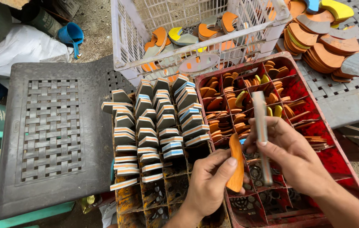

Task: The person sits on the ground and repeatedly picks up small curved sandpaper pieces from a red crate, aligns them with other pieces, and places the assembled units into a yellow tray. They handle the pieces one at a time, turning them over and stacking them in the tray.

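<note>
Two hands over red crate (340, 164), left hand (207, 185) fingers clamped on orange piece (235, 162), right hand (291, 152) fingers pinching layered strip (260, 126)

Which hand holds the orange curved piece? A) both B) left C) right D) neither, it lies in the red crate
B: the left hand pinches the orange curved piece, while the right hand grips a long grey layered strip above the red crate.

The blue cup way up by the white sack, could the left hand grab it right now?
Probably not. The left hand is already shut on an orange curved piece, and the blue cup sits far off beyond the dark woven panel and the rows of layered wedge pieces.
</note>
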